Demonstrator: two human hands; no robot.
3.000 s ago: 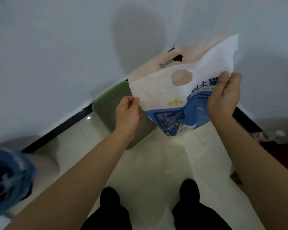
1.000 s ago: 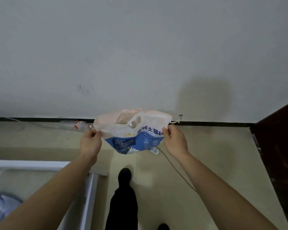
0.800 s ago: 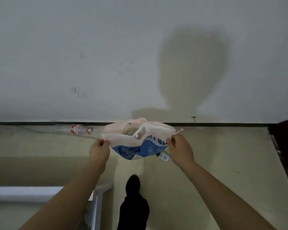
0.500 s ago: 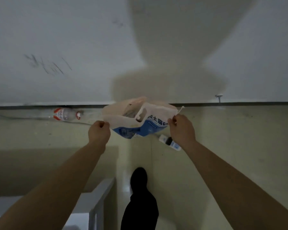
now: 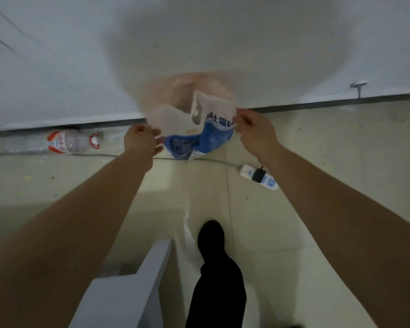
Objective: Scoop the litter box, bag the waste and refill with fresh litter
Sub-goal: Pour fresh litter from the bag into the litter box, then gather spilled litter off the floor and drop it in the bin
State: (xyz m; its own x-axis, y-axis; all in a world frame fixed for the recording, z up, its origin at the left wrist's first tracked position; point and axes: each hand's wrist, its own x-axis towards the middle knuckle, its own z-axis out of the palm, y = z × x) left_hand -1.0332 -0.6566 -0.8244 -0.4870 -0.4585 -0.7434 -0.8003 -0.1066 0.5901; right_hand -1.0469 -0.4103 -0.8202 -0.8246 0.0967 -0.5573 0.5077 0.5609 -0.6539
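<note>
Pale tiled floor [image 5: 317, 162], white wall, a plastic bottle [image 5: 69, 142] lying by the baseboard, and a power strip [image 5: 258, 177] nearby. Both arms are stretched out, with the litter bag [image 5: 199, 133] up in the air between them. The right hand [image 5: 253, 129] grip pinches its right edge. The left hand [image 5: 140, 140] is at the left edge, but it's too blurry to tell if that grip is closed.

Dim and flat, lit from behind, with a broad soft-edged shadow on the white wall [image 5: 57, 74] above the litter bag [image 5: 213, 136]. Smeared by motion blur at the bag's top and the left hand [image 5: 140, 140], bowed by the wide lens along the baseboard [image 5: 317, 104], with a faint pale sheen on the floor [image 5: 341, 162].
</note>
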